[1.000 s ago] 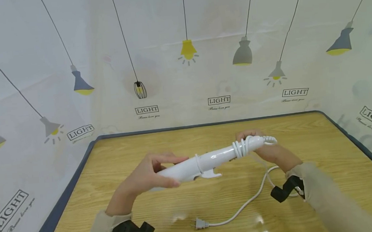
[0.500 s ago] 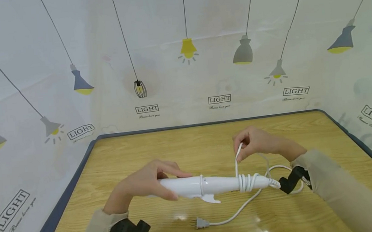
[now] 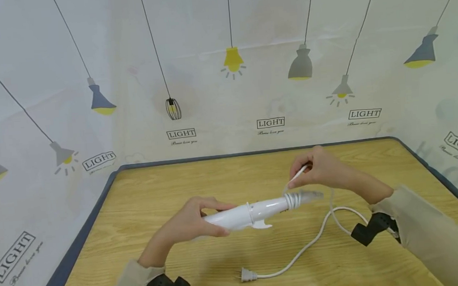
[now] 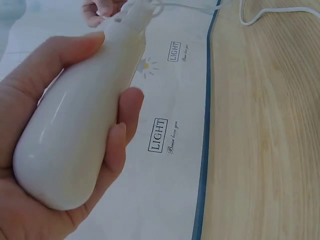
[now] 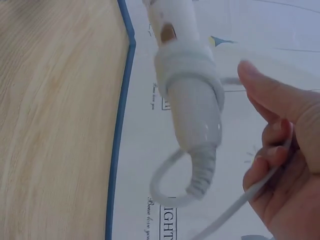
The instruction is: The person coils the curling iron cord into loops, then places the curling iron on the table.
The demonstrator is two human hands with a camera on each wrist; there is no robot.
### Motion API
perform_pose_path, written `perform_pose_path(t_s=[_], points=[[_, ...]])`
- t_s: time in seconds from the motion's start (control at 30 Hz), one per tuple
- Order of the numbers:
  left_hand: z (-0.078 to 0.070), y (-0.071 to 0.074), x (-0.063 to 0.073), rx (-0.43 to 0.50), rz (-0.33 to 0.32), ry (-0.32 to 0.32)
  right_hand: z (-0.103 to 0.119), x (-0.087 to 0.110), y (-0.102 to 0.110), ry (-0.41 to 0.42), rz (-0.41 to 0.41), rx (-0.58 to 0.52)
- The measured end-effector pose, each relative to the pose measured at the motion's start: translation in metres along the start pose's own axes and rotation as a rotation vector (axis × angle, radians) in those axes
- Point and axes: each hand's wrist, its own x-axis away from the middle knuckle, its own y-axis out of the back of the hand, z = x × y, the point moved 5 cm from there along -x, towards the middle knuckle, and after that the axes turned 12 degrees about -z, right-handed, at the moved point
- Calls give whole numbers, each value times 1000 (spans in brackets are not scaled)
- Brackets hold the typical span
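My left hand (image 3: 184,220) grips the thick, rounded end of a white corded appliance (image 3: 235,217), shaped like a curling iron, with a collar and a small hooked lever on its underside. The left wrist view shows the thumb along one side of its smooth body (image 4: 70,125) and fingers round the other. Several coils of white power cord (image 3: 292,199) wrap the narrow end, which is raised over the table. My right hand (image 3: 323,170) pinches the cord just above these coils. In the right wrist view the cord (image 5: 235,207) also runs through the curled fingers of that hand.
Loose cord (image 3: 315,239) loops across the wooden table (image 3: 162,274) beneath the right forearm. Its two-prong plug (image 3: 247,275) lies near the front. A white sheet (image 3: 220,134) printed with lamps stands around the dark-edged tabletop.
The narrow end dipped, then rose again. My right hand came from behind the appliance to above it, drawing a length of cord up, then moved slightly right and away. The plug stayed put.
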Motion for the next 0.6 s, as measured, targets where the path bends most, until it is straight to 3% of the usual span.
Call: perform_pose_path(t_s=[0.17,0.37,0.6], points=[[-1,3,-3,-16,-137,47,13,5,2,-3,-117,66],[-2,8,-3,-52,-312,118,22,14,-8,122,-171,158],[3,15,-2,3,-428,131,15,25,-29,112,-170,-19]])
